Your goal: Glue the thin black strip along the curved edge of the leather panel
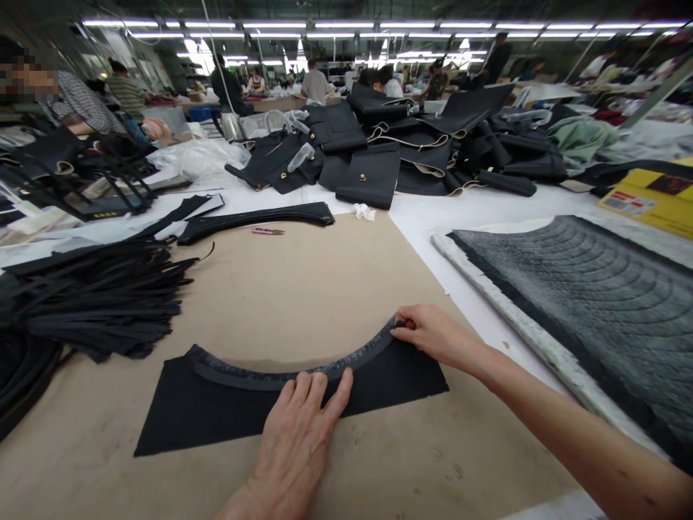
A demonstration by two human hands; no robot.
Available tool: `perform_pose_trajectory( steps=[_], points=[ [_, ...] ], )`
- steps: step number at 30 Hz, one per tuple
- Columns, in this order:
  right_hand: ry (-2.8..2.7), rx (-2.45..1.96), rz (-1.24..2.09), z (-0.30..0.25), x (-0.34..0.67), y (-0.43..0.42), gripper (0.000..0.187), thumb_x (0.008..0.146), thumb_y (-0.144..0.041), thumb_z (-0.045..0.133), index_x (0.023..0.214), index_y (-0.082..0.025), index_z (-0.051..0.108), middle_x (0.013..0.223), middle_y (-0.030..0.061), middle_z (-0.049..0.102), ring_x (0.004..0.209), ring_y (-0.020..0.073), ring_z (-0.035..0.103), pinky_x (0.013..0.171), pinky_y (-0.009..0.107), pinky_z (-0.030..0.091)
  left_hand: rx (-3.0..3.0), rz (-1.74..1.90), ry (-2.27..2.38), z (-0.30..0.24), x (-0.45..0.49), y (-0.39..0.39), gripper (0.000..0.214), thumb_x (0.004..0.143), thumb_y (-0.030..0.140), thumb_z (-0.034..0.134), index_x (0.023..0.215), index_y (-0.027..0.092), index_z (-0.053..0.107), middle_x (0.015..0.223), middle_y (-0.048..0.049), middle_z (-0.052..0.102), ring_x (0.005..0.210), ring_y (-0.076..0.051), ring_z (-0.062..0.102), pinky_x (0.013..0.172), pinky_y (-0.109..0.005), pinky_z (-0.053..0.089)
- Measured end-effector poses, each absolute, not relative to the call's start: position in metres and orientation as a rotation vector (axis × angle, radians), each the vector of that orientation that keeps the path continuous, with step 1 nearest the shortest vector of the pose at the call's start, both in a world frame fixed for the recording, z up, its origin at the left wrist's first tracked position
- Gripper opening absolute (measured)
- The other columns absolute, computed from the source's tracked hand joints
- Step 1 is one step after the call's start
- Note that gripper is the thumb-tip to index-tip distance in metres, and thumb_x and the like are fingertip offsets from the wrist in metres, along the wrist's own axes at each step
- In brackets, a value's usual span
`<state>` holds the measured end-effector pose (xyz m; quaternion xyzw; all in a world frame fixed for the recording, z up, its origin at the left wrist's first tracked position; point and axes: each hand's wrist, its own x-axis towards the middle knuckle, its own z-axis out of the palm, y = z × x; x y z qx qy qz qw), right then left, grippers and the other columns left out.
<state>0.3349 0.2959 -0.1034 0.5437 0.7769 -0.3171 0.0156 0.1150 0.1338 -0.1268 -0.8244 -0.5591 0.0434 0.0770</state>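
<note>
Black panel [221, 412] lies partly hidden under the left hand [300, 433], thumb apart; right hand [430, 332] pinches its covered end.

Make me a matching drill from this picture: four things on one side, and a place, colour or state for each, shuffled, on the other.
Column one:
1. Left hand
2. Right hand
3. Snips
4. Box

Column two:
A. Yellow, at the picture's right edge
B. Pinching at the right end of the curved strip
C. Pink, lying on the brown sheet
D. Resting spread over the middle of the black panel

Right pairs: 1-D, 2-B, 3-C, 4-A
</note>
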Motion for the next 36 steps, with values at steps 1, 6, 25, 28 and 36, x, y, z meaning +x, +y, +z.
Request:
perform_pose_trajectory(
  steps=[1, 6, 25, 28, 36],
  points=[
    [2.421, 1.694, -0.975, -0.105, 0.335, 0.296, 0.019, 0.083, -0.019, 0.059, 0.065, -0.019, 0.052, 0.059, -0.0024, 0.055, 0.056, 0.0126, 0.05, 0.051, 0.026, 0.025, -2.47, 0.133, -1.674, -0.127, 0.115, 0.134, 0.073, 0.077, -0.001, 0.047, 0.144, 0.027, 0.038, 0.1, -0.0061, 0.057, 0.089, -0.022, 0.054, 0.079, -0.036, 0.051],
    [2.418, 1.726, -0.953, -0.108, 0.335, 0.294, 0.024, 0.085, -0.021, 0.059, 0.064, -0.019, 0.048, 0.057, -0.0034, 0.054, 0.05, 0.011, 0.048, 0.049, 0.026, 0.023, -2.487, 0.091, -1.657, -0.127, 0.113, 0.134, 0.075, 0.076, -0.001, 0.046, 0.145, 0.026, 0.036, 0.103, -0.0068, 0.057, 0.093, -0.024, 0.053, 0.082, -0.037, 0.051],
    [2.497, 1.872, -0.915, -0.115, 0.337, 0.286, 0.014, 0.084, -0.018, 0.064, 0.093, -0.021, 0.054, 0.066, -0.0057, 0.055, 0.059, 0.013, 0.051, 0.055, 0.025, 0.031, -2.479, 0.042, -1.655, -0.131, 0.112, 0.132, 0.074, 0.077, 0.0, 0.047, 0.145, 0.026, 0.036, 0.101, -0.0075, 0.054, 0.093, -0.025, 0.051, 0.081, -0.038, 0.05],
    [2.542, 1.826, -0.869, -0.115, 0.337, 0.283, 0.004, 0.085, -0.021, 0.063, 0.085, -0.021, 0.059, 0.069, -0.0041, 0.057, 0.063, 0.0138, 0.052, 0.058, 0.026, 0.031, -2.477, 0.081, -1.671, -0.128, 0.113, 0.133, 0.073, 0.078, 0.0, 0.047, 0.145, 0.027, 0.036, 0.101, -0.0066, 0.055, 0.091, -0.024, 0.052, 0.081, -0.037, 0.05],
    [2.614, 1.984, -1.003, -0.114, 0.341, 0.277, 0.007, 0.086, -0.02, 0.056, 0.085, -0.021, 0.063, 0.073, -0.0019, 0.058, 0.066, 0.0159, 0.053, 0.06, 0.03, 0.036, -2.533, 0.164, -1.746, -0.119, 0.113, 0.134, 0.066, 0.082, 0.003, 0.049, 0.142, 0.029, 0.039, 0.109, -0.0065, 0.057, 0.095, -0.023, 0.056, 0.083, -0.037, 0.052]
  ],
)
